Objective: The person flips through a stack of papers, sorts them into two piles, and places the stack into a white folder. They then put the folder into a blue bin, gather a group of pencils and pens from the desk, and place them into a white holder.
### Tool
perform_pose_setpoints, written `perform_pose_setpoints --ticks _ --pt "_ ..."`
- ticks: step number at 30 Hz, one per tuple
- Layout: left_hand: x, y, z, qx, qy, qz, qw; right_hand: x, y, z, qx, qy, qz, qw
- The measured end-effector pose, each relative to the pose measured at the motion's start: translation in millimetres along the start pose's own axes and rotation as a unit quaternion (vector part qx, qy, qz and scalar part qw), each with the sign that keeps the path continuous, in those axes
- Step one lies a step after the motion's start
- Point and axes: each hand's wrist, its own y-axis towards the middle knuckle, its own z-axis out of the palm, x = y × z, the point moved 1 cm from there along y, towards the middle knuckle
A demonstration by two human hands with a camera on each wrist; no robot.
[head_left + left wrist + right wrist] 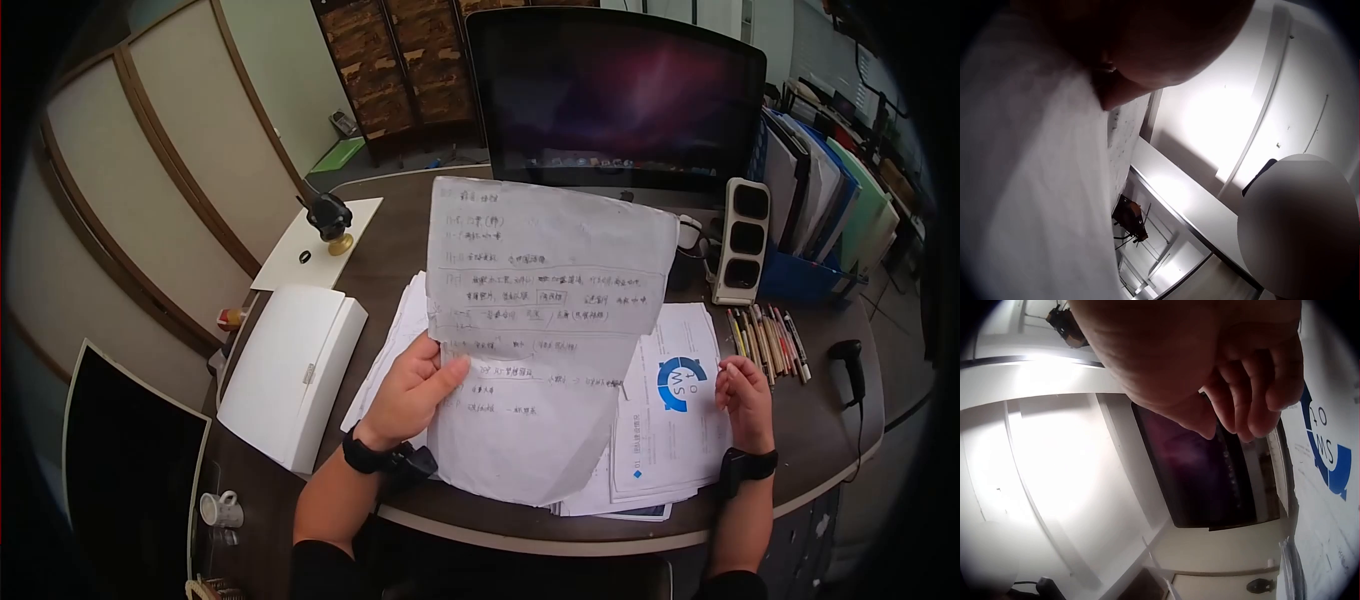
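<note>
In the head view my left hand [410, 390] pinches the left edge of a large handwritten sheet of paper [540, 290], thumb on its front. The sheet stands tilted up above the desk, slightly creased, its lower part without writing. The left wrist view shows its pale surface [1041, 162] close up, beside the dark hand [1172, 44]. Over to the right, my right hand [748, 405] holds nothing, its fingers loosely bent. It is beside a printed sheet with a blue ring diagram [675, 385], which tops a stack of papers. The right wrist view shows those bent fingers [1260, 394] near the diagram.
A monitor [620, 100] stands at the back, with a speaker-like white block [745, 240] and a blue file holder [815, 270] to its right. Several pens and pencils [765, 345] lie near a black handheld device [848, 365]. A white box [290, 375] sits on the left.
</note>
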Motion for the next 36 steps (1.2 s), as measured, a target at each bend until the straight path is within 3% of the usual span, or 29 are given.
perform_pose_setpoints --ticks 4,6,9,13,21,23,24,26,27,29,33,36 --pt "2.2 -8.5 -29.7 -0.059 0.007 -0.046 0.997 -3.5 1.6 1.7 -0.085 -0.186 -0.052 0.977" --pt "4.6 -10.6 -42.8 -0.1 0.002 -0.044 0.994 -4.9 -1.5 -5.1 -0.116 -0.35 -0.092 0.925" --pt "24.5 -15.8 -77.7 -0.126 0.016 -0.082 0.988 1.0 -6.1 2.7 -0.131 -0.474 -0.113 0.863" --pt "39.7 -20.8 -102.4 -0.178 0.101 -0.151 0.967 -3.7 -7.5 3.9 -0.138 -0.499 -0.104 0.849" --pt "41.5 -28.9 -99.9 -0.166 0.314 -0.141 0.924 -2.3 -7.9 8.1 -0.128 -0.485 -0.081 0.861" --pt "30.9 -30.6 -87.5 -0.175 0.48 -0.158 0.845 0.6 -7.9 10.6 -0.127 -0.481 -0.073 0.865" --pt "32.2 -31.0 -85.7 -0.174 0.481 -0.158 0.845 4.1 -8.0 12.9 -0.129 -0.455 -0.056 0.879" --pt "33.0 -32.7 -80.9 -0.127 0.669 -0.026 0.732 3.3 -7.4 11.1 -0.132 -0.429 -0.04 0.893" --pt "33.2 -31.7 -77.2 -0.127 0.669 -0.025 0.732 -1.8 -5.5 5.9 -0.124 -0.413 -0.043 0.901" --pt "30.7 -28.1 -62.1 -0.091 0.699 0.077 0.705 -10.9 -1.6 -4.0 -0.118 -0.396 -0.047 0.909" --pt "19.9 -13.6 -15.6 -0.038 0.668 0.114 0.734 -12.4 1.2 -10.2 -0.081 -0.313 -0.028 0.946" --pt "13.6 -2.0 17.9 0.047 0.63 0.168 0.757 -4.3 -1.1 -4.9 -0.055 -0.237 -0.006 0.97"
